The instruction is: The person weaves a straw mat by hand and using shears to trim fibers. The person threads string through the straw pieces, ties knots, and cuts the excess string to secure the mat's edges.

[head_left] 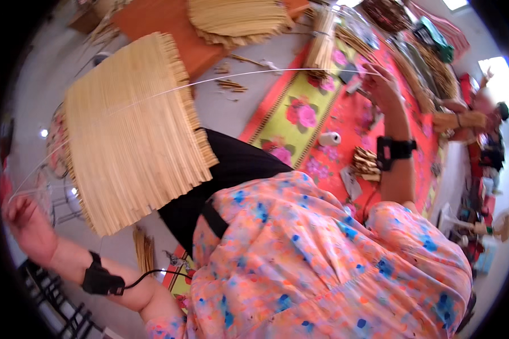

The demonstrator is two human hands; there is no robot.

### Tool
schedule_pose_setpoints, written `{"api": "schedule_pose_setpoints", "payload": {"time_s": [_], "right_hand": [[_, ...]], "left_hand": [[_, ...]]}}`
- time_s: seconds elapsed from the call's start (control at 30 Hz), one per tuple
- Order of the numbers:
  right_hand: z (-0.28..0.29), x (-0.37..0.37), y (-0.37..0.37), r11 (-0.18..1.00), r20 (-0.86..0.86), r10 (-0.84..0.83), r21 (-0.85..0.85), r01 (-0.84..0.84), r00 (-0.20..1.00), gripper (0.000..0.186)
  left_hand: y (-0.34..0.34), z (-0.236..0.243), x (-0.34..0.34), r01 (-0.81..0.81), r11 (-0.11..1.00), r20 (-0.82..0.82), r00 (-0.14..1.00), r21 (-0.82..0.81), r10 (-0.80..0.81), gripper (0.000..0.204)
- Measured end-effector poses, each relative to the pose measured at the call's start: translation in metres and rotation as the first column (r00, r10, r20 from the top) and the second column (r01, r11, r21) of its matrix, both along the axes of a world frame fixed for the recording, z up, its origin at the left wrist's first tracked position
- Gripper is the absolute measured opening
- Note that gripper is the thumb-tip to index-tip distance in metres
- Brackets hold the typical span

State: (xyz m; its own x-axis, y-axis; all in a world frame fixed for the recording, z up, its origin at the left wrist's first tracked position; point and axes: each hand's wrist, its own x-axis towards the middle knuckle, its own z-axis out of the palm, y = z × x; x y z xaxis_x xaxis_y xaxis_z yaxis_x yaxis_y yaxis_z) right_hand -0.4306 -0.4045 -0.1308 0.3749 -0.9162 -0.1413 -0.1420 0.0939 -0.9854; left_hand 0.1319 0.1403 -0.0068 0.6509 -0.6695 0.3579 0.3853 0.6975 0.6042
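Note:
A pale mat of straw stalks [130, 135], laid side by side with uneven ends, rests over my black-clad lap. Across it runs a thin white string [232, 75], pulled out wide between my hands. My right hand [383, 89] is raised at the upper right with its fingers closed on one end of the string. Low at the far left, my left hand [31, 229] has curled fingers where the other end of the string arrives. The string looks taut on the right and is faint where it crosses the pale mat.
A red flowered cloth [350, 107] holds a white thread spool [330, 139], a short stalk bundle [366, 163] and an upright stalk bundle [321, 42]. Another straw mat [240, 20] lies on an orange board [152, 22]. Another person [481, 113] sits at the right.

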Motion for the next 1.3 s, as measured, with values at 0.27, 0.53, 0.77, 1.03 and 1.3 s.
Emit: {"api": "schedule_pose_setpoints", "payload": {"time_s": [0.27, 0.53, 0.77, 1.03, 1.3], "right_hand": [[0.025, 0.092, 0.076, 0.502, -0.043, 0.860, 0.252, -0.827, 0.508, 0.039], [-0.025, 0.154, 0.114, 0.434, -0.443, 0.853, 0.310, -0.846, 0.275, 0.019], [-0.029, 0.175, 0.128, 0.388, -0.461, 0.864, 0.353, -0.852, 0.202, 0.019], [-0.050, 0.193, 0.119, 0.318, -0.321, 0.929, 0.439, -0.841, 0.184, 0.021], [-0.054, 0.206, 0.113, 0.310, -0.533, 0.846, 0.510, -0.802, -0.011, 0.024]], "left_hand": [[-0.041, -0.013, -0.024, -0.363, 0.920, 0.078, 0.932, 0.149, 0.355, 0.015], [-0.029, -0.083, -0.021, -0.466, 0.198, 0.397, 0.865, 0.863, 0.307, 0.032], [0.077, -0.136, -0.039, -0.656, -0.186, 0.630, 0.548, 0.732, 0.550, 0.032], [0.240, -0.315, -0.131, -0.392, -0.518, 0.585, 0.761, 0.760, 0.281, 0.019], [0.262, -0.447, -0.310, -0.289, -0.612, 0.147, 0.951, 0.736, -0.273, 0.034]]}}
